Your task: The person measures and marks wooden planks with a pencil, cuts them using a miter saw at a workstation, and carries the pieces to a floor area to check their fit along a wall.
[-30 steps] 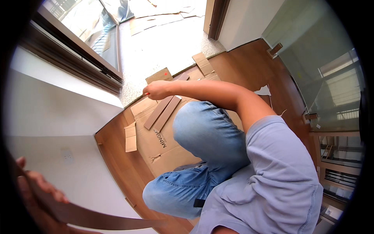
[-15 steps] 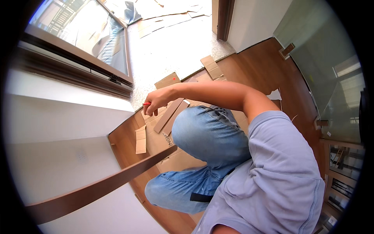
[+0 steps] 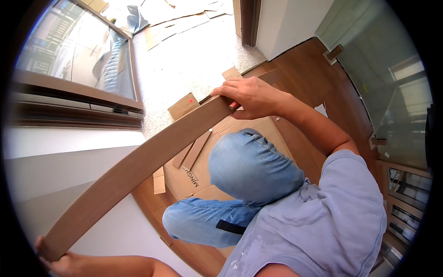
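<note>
A long brown wooden plank [image 3: 138, 161] runs slantwise from the lower left up to the middle, raised above the floor. Around its near end, at the lower left rim, my left hand [image 3: 63, 264] is closed. My right hand [image 3: 258, 96] grips the far end, fingers over the top edge and thumb below. A red pencil-like stick [image 3: 234, 105] also sits in the right hand, its tip showing against the plank; most of it is hidden. Beneath the plank, two short brown strips [image 3: 197, 150] lie on a flattened cardboard sheet [image 3: 177, 177].
My bent knees [image 3: 237, 159] are just right of the plank. Cardboard pieces [image 3: 183, 106] lie by the threshold of a bright doorway. An open glass door [image 3: 83, 51] and a white wall [image 3: 55, 161] stand left, a glass panel [image 3: 380, 83] right.
The plank has risen and swung up past my knees. My right hand has moved right and taken hold of its far end. My left hand has come into view at the near end.
</note>
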A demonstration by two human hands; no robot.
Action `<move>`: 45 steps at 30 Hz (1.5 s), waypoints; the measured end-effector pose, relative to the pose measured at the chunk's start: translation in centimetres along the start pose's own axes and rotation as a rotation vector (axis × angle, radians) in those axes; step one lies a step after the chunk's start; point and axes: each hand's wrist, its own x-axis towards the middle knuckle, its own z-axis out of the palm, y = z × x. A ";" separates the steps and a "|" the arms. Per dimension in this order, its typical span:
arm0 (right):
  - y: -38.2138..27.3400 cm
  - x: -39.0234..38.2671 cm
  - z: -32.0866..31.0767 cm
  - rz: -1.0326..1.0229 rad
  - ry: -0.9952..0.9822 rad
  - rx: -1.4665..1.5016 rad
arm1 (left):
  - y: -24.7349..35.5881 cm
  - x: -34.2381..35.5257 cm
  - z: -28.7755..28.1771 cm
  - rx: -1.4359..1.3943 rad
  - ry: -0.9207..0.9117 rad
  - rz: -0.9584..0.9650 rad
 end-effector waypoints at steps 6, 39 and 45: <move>14.5 -6.6 3.8 0.249 0.015 -0.127 | -2.3 -21.7 7.7 -0.439 -0.350 -0.566; 33.7 7.7 20.1 0.914 -0.184 0.494 | -27.1 -47.4 15.2 -0.587 -0.618 -1.463; 23.7 7.5 17.1 0.500 -1.063 0.312 | -26.0 -45.7 16.2 -0.607 -0.690 -1.373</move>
